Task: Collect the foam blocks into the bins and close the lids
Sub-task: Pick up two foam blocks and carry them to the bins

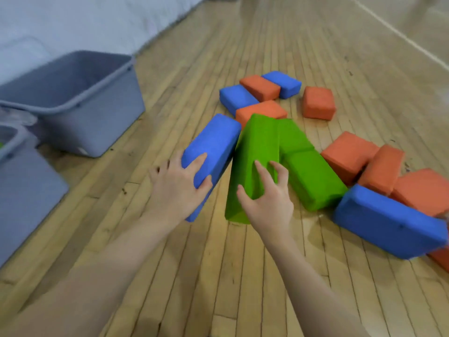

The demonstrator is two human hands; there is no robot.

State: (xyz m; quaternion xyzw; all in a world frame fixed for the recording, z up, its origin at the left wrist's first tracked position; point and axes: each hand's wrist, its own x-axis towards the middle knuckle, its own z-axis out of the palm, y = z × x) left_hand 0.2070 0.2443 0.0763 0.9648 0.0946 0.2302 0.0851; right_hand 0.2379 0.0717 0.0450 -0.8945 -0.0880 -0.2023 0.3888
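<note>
Head view | grey bin (pixel 80 105) lidless, contents unseen | nearer bin (pixel 21 190): cannot tell

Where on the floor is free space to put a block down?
Bare wood floor lies between the grey bin and the long blue block, and in the foreground beside the forearms. It is crowded right of the green block, around the orange blocks.

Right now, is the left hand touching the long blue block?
Touching. The head view shows the left hand wrapped around the near end of the long blue block, thumb on top and fingers against its side.
</note>
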